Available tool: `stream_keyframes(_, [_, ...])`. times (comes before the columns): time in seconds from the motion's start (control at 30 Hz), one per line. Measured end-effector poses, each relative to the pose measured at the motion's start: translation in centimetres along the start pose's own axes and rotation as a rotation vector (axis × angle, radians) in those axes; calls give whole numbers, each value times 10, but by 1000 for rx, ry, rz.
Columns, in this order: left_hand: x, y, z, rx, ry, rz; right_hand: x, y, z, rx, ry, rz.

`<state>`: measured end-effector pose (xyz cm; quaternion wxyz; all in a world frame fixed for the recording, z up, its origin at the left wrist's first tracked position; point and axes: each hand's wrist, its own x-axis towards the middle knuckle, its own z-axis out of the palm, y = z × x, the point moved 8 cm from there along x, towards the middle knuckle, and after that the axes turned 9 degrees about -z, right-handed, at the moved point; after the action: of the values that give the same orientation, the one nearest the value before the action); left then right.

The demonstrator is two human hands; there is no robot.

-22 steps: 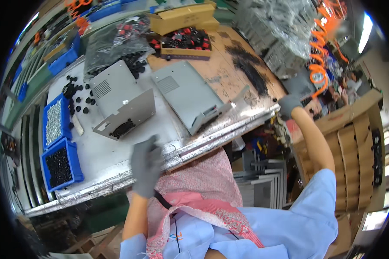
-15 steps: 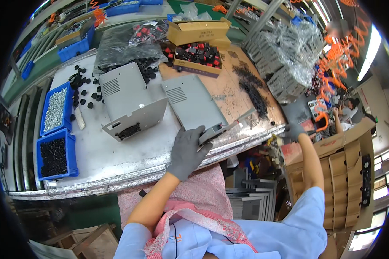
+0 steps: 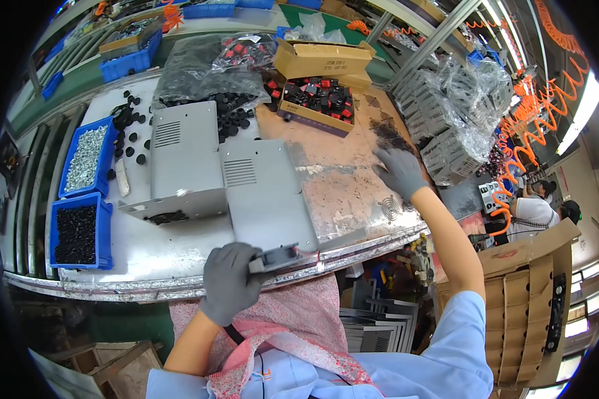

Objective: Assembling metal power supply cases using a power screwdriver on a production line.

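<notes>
The gloved left hand point(image 3: 229, 279), earlier flat on the grey metal panel point(image 3: 266, 193), now grips a small black fan point(image 3: 276, 256) at the tabletop point(image 3: 353, 186) edge; the right hand point(image 3: 399, 171) has moved from the side onto the tabletop, fingers spread open.

An open tan cardboard box point(image 3: 313, 106) of red-black parts stands beside clear plastic bags point(image 3: 199, 73).

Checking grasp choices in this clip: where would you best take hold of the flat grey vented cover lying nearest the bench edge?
Probably by the near short edge of the grey cover, coming from the person's side: it lies flat, and that edge is beside the left hand, which holds a small black fan.
</notes>
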<state>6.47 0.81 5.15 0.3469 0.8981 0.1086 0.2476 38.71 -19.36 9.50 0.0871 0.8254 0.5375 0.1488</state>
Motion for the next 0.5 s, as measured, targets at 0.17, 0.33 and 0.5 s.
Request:
stream_keyframes(0.17, [-19, -21, 1, -44, 53, 9, 101, 17, 20, 188, 110, 267])
stream_keyframes(0.33, [-13, -18, -1, -87, -28, 28, 157, 46, 73, 218, 100, 477])
stream_keyframes(0.5, [-15, -15, -4, -40, 12, 38, 180, 41, 79, 211, 16, 400])
